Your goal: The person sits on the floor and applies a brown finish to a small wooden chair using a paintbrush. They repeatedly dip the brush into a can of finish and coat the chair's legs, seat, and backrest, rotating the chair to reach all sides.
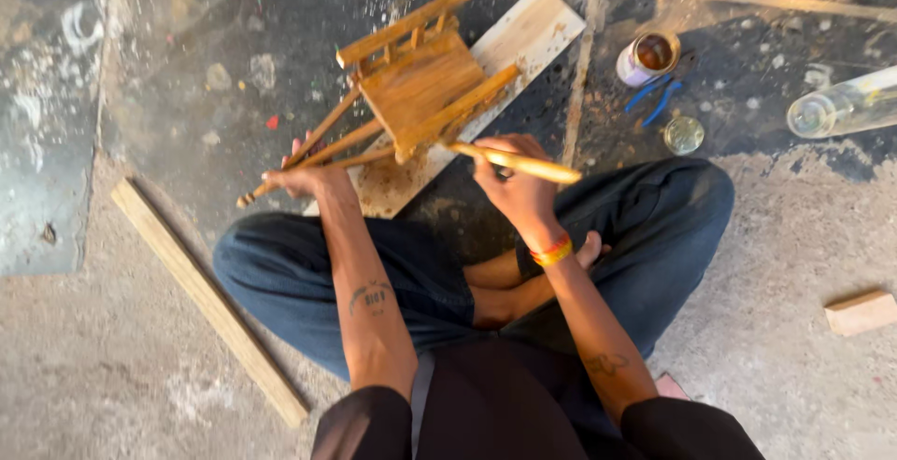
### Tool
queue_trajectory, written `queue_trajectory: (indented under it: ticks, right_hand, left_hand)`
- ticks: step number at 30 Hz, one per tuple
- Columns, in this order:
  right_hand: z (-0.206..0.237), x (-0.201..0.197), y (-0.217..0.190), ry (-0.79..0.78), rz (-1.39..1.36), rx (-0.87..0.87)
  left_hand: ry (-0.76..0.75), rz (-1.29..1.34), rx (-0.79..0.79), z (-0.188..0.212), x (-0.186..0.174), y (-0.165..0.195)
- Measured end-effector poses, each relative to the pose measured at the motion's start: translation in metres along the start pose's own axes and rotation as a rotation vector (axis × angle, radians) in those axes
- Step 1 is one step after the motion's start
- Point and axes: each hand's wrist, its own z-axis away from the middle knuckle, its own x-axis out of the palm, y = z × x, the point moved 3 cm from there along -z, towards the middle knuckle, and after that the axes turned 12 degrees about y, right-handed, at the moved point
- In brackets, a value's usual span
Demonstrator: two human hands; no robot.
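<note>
A small wooden chair (425,82), brown with varnish, hangs tilted above a pale board (533,30) on the floor. My left hand (304,178) grips one of its thin legs near the end. In my right hand (512,184) is a paintbrush (523,163) with a yellowish wooden handle, its tip touching the chair's underside near the seat edge. I sit cross-legged in dark blue trousers, and a red and orange band circles my right wrist.
An open tin of brown varnish (647,56) stands at the upper right with blue-handled pliers (659,96) and a round lid (684,134) beside it. A clear bottle (841,105) lies far right. A long wood strip (206,297) lies left, a small block (860,312) right.
</note>
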Motion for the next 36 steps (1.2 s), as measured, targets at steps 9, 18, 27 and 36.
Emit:
queue_trajectory:
  ticks: [9, 18, 27, 36]
  right_hand:
    - [0.012, 0.023, -0.026, -0.007, -0.008, -0.198]
    - [0.028, 0.025, -0.032, -0.052, -0.057, -0.274]
    - [0.032, 0.020, -0.088, -0.006, 0.109, -0.372]
    - [-0.013, -0.038, -0.123, -0.044, 0.108, -0.037]
  left_hand:
    - [-0.007, -0.030, 0.076, -0.009, -0.004, -0.001]
    - [-0.033, -0.082, 0.127, -0.002, -0.001, -0.001]
    - [-0.192, -0.103, 0.249, 0.005, -0.004, 0.002]
    - [-0.708, 0.207, 0.499, 0.083, 0.003, 0.013]
